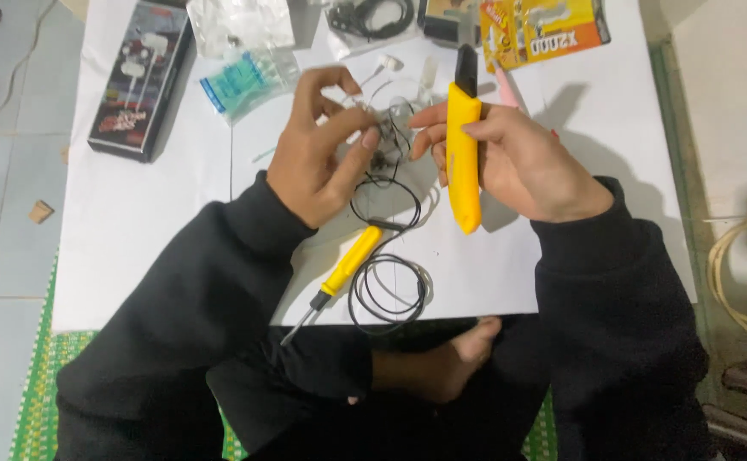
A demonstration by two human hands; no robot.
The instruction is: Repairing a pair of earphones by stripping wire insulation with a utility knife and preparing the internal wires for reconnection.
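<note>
We see the right hand [531, 166] closed around a yellow utility knife [464, 154], fingers wrapped over its body and the thumb lying across the front, so the tool stands nearly upright with its dark tip pointing away from the person. Just to the left of that grip, the left hand [318, 149] is half curled, its thumb and fingertips pinched on a thin black earphone cable [388, 183] (the exact spot of the pinch is hard to make out among the tangled strands). The cable hangs between the two hands, touching the right hand's fingertips as well, and drops below the left hand's grip into loose loops on the white sheet [134, 230].

Below the left hand, beside the lower coil of cable, lies a yellow-handled screwdriver [339, 277], its metal shaft pointing toward the person's lap. Beyond the left hand's grip sit a black earphone box [138, 81], a small clear bag with blue-green contents [245, 81] and a white earbud [388, 61]. Beyond the knife lies an orange blister pack [544, 30]. A bare foot [454, 363] rests well below both hands.
</note>
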